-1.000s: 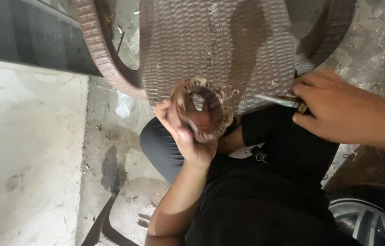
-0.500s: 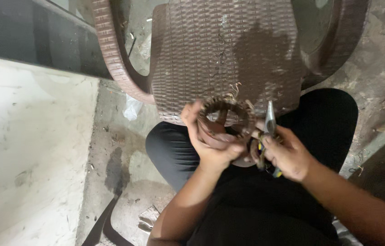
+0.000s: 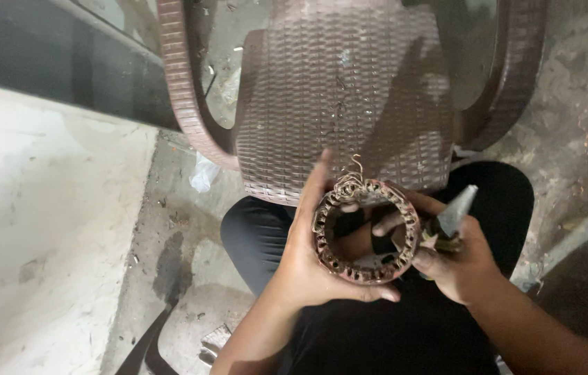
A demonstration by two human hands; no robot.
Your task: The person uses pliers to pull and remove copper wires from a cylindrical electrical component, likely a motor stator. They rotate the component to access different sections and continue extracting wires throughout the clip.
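Observation:
A round rusty motor stator ring (image 3: pixel 329 258), with slots around its inner wall and a few copper wire ends curling from its top, sits over my lap. My left hand (image 3: pixel 304 260) grips it from the left and underneath, thumb along the bottom rim. My right hand (image 3: pixel 457 260) is against the ring's right side, holding a pair of metal pliers (image 3: pixel 455 215) whose jaws point up and right; two of its fingers reach into the ring's opening. My knees in black trousers (image 3: pixel 252 232) lie below.
A brown woven plastic chair (image 3: pixel 349 83) stands right in front of my knees, its armrests curving to either side. A pale concrete slab (image 3: pixel 37 229) fills the left. The ground is dirty concrete with scraps, and a dark strap (image 3: pixel 151 340) lies at bottom left.
My right hand with the pliers came in from the far right and closed against the ring. The ring turned so its opening faces the camera, and both hands dropped lower over my lap.

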